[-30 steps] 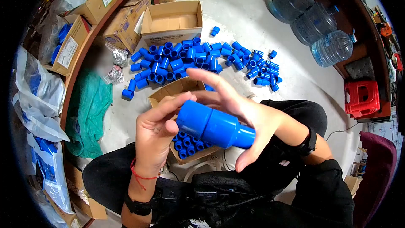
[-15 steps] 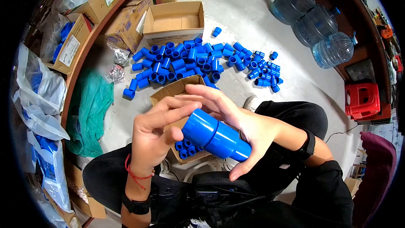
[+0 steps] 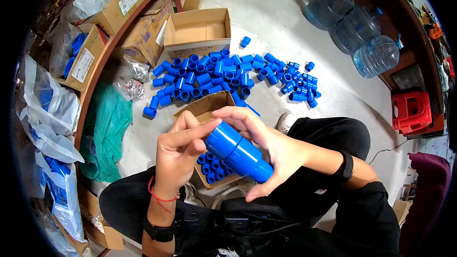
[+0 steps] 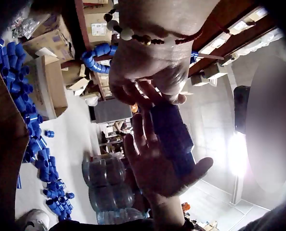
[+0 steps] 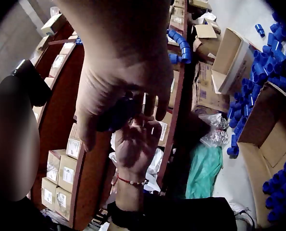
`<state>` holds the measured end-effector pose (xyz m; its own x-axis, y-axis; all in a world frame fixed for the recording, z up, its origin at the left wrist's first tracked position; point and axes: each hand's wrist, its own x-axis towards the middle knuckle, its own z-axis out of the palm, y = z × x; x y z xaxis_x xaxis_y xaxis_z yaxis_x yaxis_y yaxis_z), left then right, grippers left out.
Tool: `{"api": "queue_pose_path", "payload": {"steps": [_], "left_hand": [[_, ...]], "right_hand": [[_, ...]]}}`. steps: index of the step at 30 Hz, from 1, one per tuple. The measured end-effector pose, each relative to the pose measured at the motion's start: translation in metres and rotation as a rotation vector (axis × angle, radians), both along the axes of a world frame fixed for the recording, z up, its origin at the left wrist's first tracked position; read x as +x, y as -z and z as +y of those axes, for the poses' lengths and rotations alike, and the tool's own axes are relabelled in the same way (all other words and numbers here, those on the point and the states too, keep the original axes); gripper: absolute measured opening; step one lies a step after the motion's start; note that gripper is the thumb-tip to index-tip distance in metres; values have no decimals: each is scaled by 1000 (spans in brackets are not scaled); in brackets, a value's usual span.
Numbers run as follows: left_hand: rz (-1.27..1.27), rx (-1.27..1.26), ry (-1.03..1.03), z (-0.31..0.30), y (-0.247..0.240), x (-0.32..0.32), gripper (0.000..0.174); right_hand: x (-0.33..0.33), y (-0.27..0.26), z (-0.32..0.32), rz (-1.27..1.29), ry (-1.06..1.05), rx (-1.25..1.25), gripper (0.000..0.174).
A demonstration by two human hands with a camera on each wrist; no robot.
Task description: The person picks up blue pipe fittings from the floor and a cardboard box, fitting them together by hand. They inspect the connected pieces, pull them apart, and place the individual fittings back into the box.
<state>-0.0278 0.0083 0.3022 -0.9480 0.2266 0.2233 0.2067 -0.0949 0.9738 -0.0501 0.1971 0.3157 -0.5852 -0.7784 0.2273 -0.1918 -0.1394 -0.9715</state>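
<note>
**Blue pipe fitting held between both hands above the lap**

Surroundings, left to right: crumpled plastic bags (image 3: 47, 109) lie at the far left, translucent and white, with blue parts showing through. A wrinkled green cloth (image 3: 107, 128) lies beside them on the smooth grey floor. An open cardboard box (image 3: 202, 107) sits in front of the seated person and holds small blue caps. Beyond it, loose fittings (image 3: 228, 71) form a spread of short, glossy blue plastic cylinders. An empty carton (image 3: 197, 31) stands just behind that spread. Three clear water bottles (image 3: 357, 28) stand at the upper right, and a red stool (image 3: 412, 112) sits at the right edge.

Held part: the pipe fitting (image 3: 238, 151) is a smooth blue plastic cylinder with a wider collar at its upper left end. It is tilted, with the collar end higher.

Hand pose: the left hand (image 3: 178, 150) wears a red cord (image 3: 159, 196) at the wrist. It pinches the collar end, index finger over the rim and thumb below. The right hand (image 3: 273, 150) is spread, palm up beneath the fitting. Its fingers are extended and its thumb points outward, so it supports the body without clasping it.
</note>
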Motion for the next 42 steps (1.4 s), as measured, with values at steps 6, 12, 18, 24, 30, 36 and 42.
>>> {"api": "queue_pose_path", "payload": {"steps": [6, 12, 18, 24, 30, 36, 42], "left_hand": [[-20, -34, -80, 3, -3, 0, 35], [-47, 80, -93, 6, -7, 1, 34], [-56, 27, -77, 7, -10, 3, 43], [-66, -106, -16, 21, 1, 8, 89], [-187, -89, 51, 24, 20, 11, 94], [-260, 4, -29, 37, 34, 16, 87], [-311, -71, -40, 39, 41, 19, 83]], "right_hand": [[1, 3, -2, -14, 64, 19, 94], [0, -1, 0, -15, 87, 90, 98], [1, -1, 1, -33, 161, 76, 97], [-3, 6, 2, -38, 328, 40, 91], [-1, 11, 4, -629, 310, -100, 96], [5, 28, 2, -722, 285, -120, 93], [12, 48, 1, -689, 340, -54, 90]]}}
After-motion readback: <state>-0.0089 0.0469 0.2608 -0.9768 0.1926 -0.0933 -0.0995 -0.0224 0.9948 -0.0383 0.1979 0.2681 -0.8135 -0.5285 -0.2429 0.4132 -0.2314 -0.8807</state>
